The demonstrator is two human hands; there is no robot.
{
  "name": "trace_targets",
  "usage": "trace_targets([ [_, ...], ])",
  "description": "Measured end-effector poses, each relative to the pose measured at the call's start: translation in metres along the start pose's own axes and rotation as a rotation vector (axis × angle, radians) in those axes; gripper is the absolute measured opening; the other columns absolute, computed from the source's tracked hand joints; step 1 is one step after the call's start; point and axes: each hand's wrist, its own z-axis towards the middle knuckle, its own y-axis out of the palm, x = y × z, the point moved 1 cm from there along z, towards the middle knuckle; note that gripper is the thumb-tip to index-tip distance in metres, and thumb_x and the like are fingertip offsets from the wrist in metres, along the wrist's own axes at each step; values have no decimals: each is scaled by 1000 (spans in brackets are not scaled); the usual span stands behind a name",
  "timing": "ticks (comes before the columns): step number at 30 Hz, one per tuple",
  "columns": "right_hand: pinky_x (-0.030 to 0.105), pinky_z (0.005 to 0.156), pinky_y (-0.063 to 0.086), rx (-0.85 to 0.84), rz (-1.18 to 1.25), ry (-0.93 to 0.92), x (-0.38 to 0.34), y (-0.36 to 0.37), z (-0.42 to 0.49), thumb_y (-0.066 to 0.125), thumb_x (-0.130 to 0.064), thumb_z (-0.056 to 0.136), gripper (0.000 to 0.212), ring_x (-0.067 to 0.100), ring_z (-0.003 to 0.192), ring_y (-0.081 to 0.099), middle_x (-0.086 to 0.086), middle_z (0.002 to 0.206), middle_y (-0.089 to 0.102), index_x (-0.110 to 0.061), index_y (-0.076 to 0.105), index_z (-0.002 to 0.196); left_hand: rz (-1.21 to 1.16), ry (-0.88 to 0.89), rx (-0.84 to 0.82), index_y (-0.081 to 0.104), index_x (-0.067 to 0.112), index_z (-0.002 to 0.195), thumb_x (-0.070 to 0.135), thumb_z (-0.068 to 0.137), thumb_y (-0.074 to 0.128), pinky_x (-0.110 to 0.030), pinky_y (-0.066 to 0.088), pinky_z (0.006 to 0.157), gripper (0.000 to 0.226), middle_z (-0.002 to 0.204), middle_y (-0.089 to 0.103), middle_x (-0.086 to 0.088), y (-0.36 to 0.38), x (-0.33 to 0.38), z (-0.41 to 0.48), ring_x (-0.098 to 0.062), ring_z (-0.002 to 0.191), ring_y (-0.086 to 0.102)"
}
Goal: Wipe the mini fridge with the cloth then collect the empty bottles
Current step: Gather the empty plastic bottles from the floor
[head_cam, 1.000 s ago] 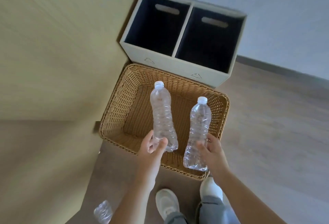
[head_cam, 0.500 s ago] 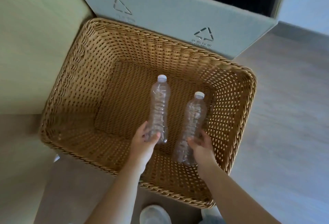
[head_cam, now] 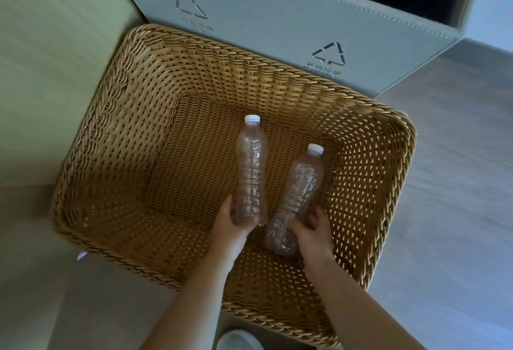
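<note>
Two clear empty plastic bottles with white caps are down inside a brown wicker basket [head_cam: 116, 133], caps pointing away from me. My left hand [head_cam: 231, 226] grips the base of the left bottle [head_cam: 251, 166]. My right hand [head_cam: 312, 231] grips the lower part of the right bottle [head_cam: 301, 191]. Both bottles look close to the basket floor; contact with it cannot be told. No mini fridge and no cloth are in view.
A grey two-compartment recycling bin [head_cam: 277, 33] stands directly behind the basket, its dark openings at the top edge. A pale wooden panel [head_cam: 41, 71] borders the basket on the left. Grey floor [head_cam: 458, 183] stretches to the right. A white shoe [head_cam: 238, 341] shows below.
Both hands have lowered the bottles from above the basket's near rim down into it. The view has moved in closer over the basket.
</note>
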Motion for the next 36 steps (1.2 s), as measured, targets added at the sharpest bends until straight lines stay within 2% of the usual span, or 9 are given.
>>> trace_targets([
  [3, 32, 96, 39, 11, -94, -61, -13, -4, -18, 62, -18, 86, 69, 22, 121, 46, 2, 142, 41, -21, 24, 143, 29, -9, 72, 30, 23, 142, 23, 78, 72, -29, 34, 92, 76, 142, 39, -2, -9, 12, -20, -10, 117, 39],
  [7, 23, 83, 42, -16, -177, -202, -38, -6, -56, 61, -26, 87, 58, 11, 104, 53, -3, 131, 52, -22, 34, 138, 83, 114, 118, 41, 23, 135, 33, 82, 65, -28, 34, 92, 59, 137, 45, 4, -17, 41, -55, -6, 114, 40],
  [13, 31, 95, 44, -14, -412, -471, -97, -14, -137, 57, -31, 88, 41, 8, 111, 50, -11, 123, 55, -29, 48, 128, 244, 364, 280, 52, 26, 124, 34, 86, 58, -25, 34, 95, 39, 124, 52, 12, -31, 107, -123, -5, 114, 45],
  [17, 27, 91, 39, 95, -579, -761, -155, -30, -203, 62, -25, 85, 32, 8, 104, 49, -16, 106, 53, -23, 59, 117, 327, 514, 428, 58, 23, 117, 30, 86, 58, -26, 36, 90, 32, 112, 54, 17, -47, 155, -185, -7, 109, 48],
  [20, 32, 92, 42, 145, -637, -906, -195, -42, -259, 64, -20, 83, 30, 13, 105, 53, -8, 110, 59, -18, 63, 113, 349, 609, 520, 63, 19, 112, 22, 83, 63, -22, 35, 89, 29, 110, 59, 10, -61, 190, -240, -8, 106, 49],
  [23, 46, 88, 49, 153, -686, -1052, -228, -46, -321, 67, -11, 81, 24, 23, 103, 60, 1, 111, 65, -12, 68, 104, 389, 709, 564, 65, 14, 107, 16, 80, 67, -29, 40, 92, 27, 110, 63, 3, -76, 225, -299, -14, 105, 54],
  [28, 52, 83, 51, 191, -793, -1324, -267, -50, -432, 75, -7, 73, 23, 26, 98, 63, 5, 102, 69, -9, 71, 96, 522, 833, 619, 65, 9, 108, 20, 86, 62, -39, 44, 91, 26, 111, 65, -5, -105, 275, -399, -23, 104, 58],
  [31, 55, 81, 51, 208, -821, -1402, -280, -55, -497, 76, -10, 71, 24, 26, 97, 64, 3, 100, 70, -11, 71, 95, 552, 897, 651, 68, 8, 104, 35, 86, 44, -42, 48, 85, 40, 106, 67, -7, -125, 296, -460, -25, 97, 61],
  [36, 52, 90, 44, 246, -865, -1468, -280, -79, -593, 81, -13, 66, 25, 23, 95, 66, 2, 98, 71, -12, 73, 90, 562, 957, 752, 70, 6, 99, 36, 82, 43, -46, 51, 79, 43, 100, 69, -9, -157, 300, -555, -30, 91, 63],
])
